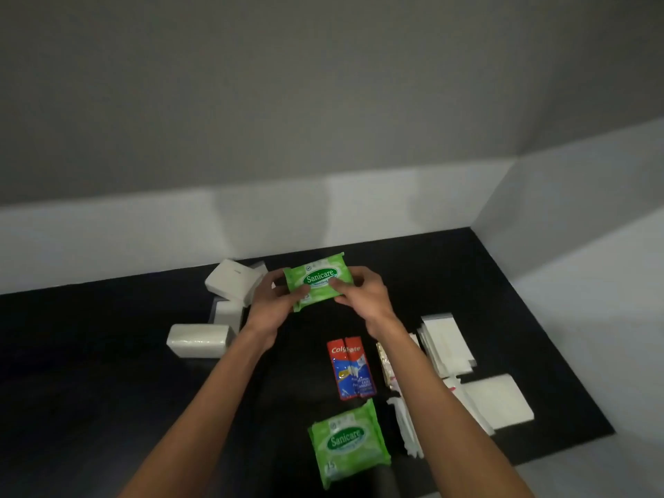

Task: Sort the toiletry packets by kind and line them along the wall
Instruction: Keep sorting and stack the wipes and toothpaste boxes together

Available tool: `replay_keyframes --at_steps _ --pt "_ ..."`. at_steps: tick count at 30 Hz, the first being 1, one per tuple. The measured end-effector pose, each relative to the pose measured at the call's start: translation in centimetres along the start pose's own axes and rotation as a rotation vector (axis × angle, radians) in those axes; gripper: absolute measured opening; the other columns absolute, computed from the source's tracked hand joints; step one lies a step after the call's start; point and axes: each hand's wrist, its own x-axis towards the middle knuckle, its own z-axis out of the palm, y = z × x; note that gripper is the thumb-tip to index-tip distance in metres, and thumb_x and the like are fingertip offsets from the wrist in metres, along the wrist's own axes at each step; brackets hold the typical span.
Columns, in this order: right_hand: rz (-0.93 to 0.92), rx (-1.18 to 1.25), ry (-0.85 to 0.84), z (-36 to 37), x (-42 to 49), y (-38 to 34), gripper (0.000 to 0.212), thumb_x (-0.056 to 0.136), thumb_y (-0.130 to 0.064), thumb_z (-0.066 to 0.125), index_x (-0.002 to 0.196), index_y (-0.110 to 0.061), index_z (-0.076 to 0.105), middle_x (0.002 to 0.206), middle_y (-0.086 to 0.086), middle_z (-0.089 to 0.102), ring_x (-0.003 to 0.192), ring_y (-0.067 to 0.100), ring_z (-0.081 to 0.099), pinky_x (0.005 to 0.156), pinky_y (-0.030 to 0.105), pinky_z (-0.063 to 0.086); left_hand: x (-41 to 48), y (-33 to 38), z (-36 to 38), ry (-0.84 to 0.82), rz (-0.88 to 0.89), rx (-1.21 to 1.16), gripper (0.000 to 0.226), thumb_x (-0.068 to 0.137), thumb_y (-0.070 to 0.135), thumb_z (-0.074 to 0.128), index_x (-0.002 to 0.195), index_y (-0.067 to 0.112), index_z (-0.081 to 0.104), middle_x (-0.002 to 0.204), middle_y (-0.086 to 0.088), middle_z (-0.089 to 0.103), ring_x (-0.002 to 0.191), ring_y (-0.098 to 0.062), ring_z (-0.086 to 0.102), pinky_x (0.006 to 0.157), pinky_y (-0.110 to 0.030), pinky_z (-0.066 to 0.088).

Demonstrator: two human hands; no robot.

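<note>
Both hands hold one green Sanicare wipes packet (318, 278) above the black counter, near the white wall. My left hand (275, 300) grips its left edge and my right hand (359, 291) pinches its right side. A second green Sanicare packet (348, 442) lies flat near the front edge. Two red and blue Colgate sachets (351, 368) lie side by side between the two green packets. White tissue packs are grouped at the left: one leaning by the wall (233, 282), one lying nearer (197, 340).
The black counter (90, 354) ends at a low white wall (143, 239) at the back and right. Flat white sachets (445, 345) and a white pad (497, 400) lie at the right, partly under my right forearm. A gold-edged packet (384, 361) sits beside the Colgate sachets.
</note>
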Motion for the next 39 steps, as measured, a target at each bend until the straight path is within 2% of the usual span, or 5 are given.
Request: replay_keyframes --at_steps 5,16,28,34,39 --pt "-0.102 -0.226 0.135 -1.0 -6.6 0.7 0.037 0.087 -0.032 0.089 0.119 -0.023 0.072 0.101 -0.010 0.077 0.087 0.006 0.078 0.084 0.033 0.066 -6.8 0.5 -0.4 -0.105 0.040 0.060 0.067 0.084 0.013 0.088 0.139 0.032 0.056 0.114 -0.007 0.076 0.100 -0.021 0.078 0.087 -0.046 0.065" --pt "-0.152 -0.517 0.362 -1.0 -18.1 6.5 0.038 0.086 -0.032 0.090 0.117 -0.023 0.070 0.091 -0.020 0.066 0.082 -0.014 0.061 0.067 0.001 0.044 -14.9 -5.3 -2.4 -0.220 0.018 0.248 0.056 0.082 0.020 0.091 0.125 0.036 0.059 0.103 -0.007 0.078 0.090 -0.020 0.079 0.083 -0.050 0.066" --pt "-0.128 -0.789 0.365 -0.3 -22.6 13.3 0.052 0.095 -0.037 0.079 0.140 -0.033 0.053 0.134 0.005 0.055 0.119 0.023 0.058 0.093 0.044 0.059 -18.5 -11.5 -2.7 -0.228 0.037 0.504 0.052 0.086 0.024 0.088 0.130 0.025 0.060 0.102 0.000 0.073 0.086 -0.007 0.074 0.069 -0.020 0.061" --pt "-0.175 -1.006 0.340 -0.3 -22.4 15.2 0.054 0.102 -0.045 0.066 0.149 -0.029 0.046 0.134 0.010 0.055 0.120 0.026 0.059 0.091 0.045 0.060 -18.9 -13.8 -2.6 -0.183 0.194 0.673 0.047 0.088 0.030 0.085 0.126 0.024 0.059 0.105 0.006 0.074 0.092 -0.008 0.074 0.081 -0.039 0.064" --pt "-0.247 -1.192 0.363 -0.9 -22.4 16.8 0.054 0.101 -0.045 0.066 0.146 -0.020 0.053 0.130 0.012 0.061 0.119 0.029 0.062 0.092 0.044 0.059 -19.3 -14.6 -1.9 -0.131 0.169 0.761 0.053 0.085 0.036 0.086 0.132 0.029 0.061 0.118 0.003 0.047 0.107 -0.021 0.065 0.097 -0.045 0.058"
